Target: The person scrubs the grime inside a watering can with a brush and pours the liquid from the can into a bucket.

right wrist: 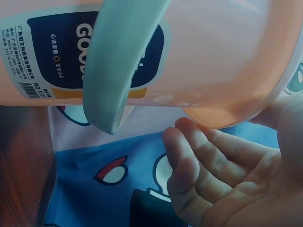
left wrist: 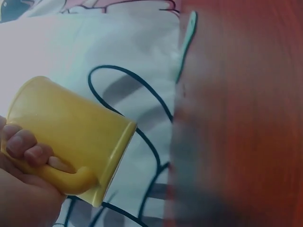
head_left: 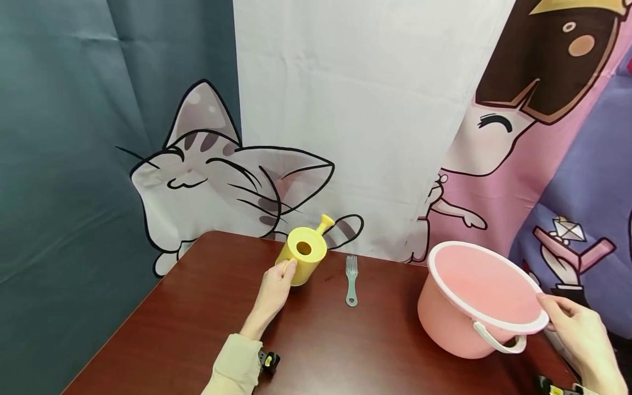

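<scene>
My left hand grips the handle of a small yellow watering can, its fingers curled round the handle in the left wrist view. The can is tilted, with its round top opening facing me and its spout pointing toward the back. At the right, my right hand holds the white rim of a pink bucket between thumb and fingers. A pale handle hangs down the bucket's near side. In the right wrist view a dark label shows on its wall.
A green fork lies on the brown table between the watering can and the bucket. Behind the table hangs a cloth backdrop with cartoon figures, close to the table's far edge.
</scene>
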`<state>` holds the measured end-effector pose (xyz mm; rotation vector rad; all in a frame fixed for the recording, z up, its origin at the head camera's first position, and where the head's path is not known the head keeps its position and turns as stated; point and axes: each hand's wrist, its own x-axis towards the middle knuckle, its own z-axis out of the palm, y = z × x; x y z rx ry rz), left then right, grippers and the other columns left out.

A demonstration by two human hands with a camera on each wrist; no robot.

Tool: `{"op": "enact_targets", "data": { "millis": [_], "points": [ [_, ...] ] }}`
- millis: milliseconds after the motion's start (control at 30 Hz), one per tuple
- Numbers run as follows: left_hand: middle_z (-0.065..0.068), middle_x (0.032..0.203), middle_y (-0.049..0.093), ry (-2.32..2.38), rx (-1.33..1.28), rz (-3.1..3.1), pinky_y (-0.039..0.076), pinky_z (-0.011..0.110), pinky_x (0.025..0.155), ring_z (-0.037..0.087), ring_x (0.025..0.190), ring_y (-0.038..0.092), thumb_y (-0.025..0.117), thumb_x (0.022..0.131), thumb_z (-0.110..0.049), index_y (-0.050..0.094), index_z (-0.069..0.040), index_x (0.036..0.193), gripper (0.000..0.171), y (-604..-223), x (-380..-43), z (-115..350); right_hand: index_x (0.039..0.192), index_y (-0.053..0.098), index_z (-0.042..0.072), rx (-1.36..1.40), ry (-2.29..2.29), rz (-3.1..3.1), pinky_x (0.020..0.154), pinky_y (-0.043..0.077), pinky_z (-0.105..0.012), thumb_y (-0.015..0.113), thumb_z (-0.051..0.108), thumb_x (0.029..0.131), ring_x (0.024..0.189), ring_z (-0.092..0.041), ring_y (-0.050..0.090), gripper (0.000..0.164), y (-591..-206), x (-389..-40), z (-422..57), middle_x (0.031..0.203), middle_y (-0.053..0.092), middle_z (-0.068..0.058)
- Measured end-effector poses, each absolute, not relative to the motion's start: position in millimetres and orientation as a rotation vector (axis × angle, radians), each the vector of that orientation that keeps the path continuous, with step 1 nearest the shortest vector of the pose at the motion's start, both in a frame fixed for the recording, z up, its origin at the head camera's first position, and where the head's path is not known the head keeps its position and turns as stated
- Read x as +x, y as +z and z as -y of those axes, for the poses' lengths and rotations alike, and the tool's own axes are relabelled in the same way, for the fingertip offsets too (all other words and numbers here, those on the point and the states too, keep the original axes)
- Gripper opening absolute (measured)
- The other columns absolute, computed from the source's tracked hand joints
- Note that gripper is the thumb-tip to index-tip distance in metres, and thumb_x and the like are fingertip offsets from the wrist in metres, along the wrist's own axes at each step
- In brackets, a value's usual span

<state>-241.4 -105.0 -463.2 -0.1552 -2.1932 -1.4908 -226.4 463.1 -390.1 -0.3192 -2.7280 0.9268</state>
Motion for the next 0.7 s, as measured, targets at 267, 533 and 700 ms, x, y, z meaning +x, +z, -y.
{"op": "enact_targets", "data": {
  "millis": [267, 533, 700],
  "points": [
    [-0.009, 0.058, 0.029, -1.425, -0.271, 2.183, 0.025, 0.024, 0.051, 0.007, 0.054, 0.03, 0.055, 0.101, -0.029, 0.038, -0.016, 0.063, 0.044, -440.8, -247.2, 83.4, 0.123, 0.056, -0.009, -0.286, 0.901, 2.681, 0.057, 0.035, -0.026, 0.05, 0.048, 0.099, 0.059, 0.0, 0.058, 0.062, -393.1, -224.9, -463.3, 0.069, 0.066, 0.011],
    [-0.008, 0.057, 0.032, -1.307, -0.472, 2.166, 0.028, 0.024, 0.047, 0.007, 0.053, 0.032, 0.054, 0.101, -0.03, 0.043, -0.017, 0.064, 0.041, -402.0, -259.1, 45.7, 0.126, 0.058, -0.004, -0.297, 0.821, 2.706, 0.068, 0.034, -0.039, 0.048, 0.049, 0.099, 0.069, 0.005, 0.045, 0.06, -391.2, -228.3, -461.7, 0.07, 0.066, 0.008],
    [-0.008, 0.057, 0.037, -1.236, -0.617, 2.191, 0.031, 0.023, 0.048, 0.007, 0.052, 0.037, 0.051, 0.1, -0.032, 0.045, -0.016, 0.066, 0.038, -376.4, -264.9, 17.9, 0.126, 0.057, -0.005, -0.314, 0.826, 2.719, 0.067, 0.034, -0.038, 0.048, 0.049, 0.099, 0.066, 0.007, 0.044, 0.061, -391.3, -228.7, -462.0, 0.07, 0.067, 0.003]
  ]
}}
